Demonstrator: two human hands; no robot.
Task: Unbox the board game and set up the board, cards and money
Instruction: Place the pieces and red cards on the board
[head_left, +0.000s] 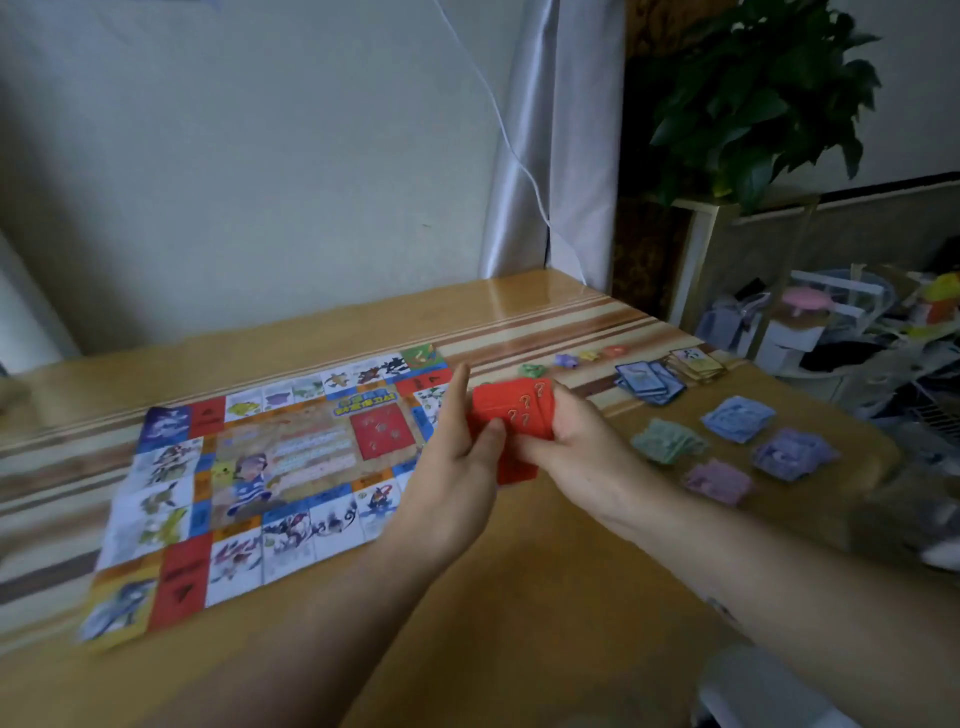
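Observation:
The paper game board (249, 483) lies unfolded on the wooden table, left of centre. Above its right edge both hands hold a stack of red cards (511, 415) printed with question marks. My left hand (457, 462) supports the stack from the left, thumb on its face and index finger straight up. My right hand (571, 447) grips the stack's right side. To the right lie piles of paper money: green (667, 441), blue (737, 418), purple (792, 454) and pink (719, 483). Blue cards (649, 384) and a yellow-edged card stack (698, 364) sit further back.
Small coloured playing pieces (569, 360) stand in a row behind the cards. The table (545, 571) ends at right, where a cluttered bin (831, 332) and a potted plant (758, 104) stand. A wall and a curtain are behind.

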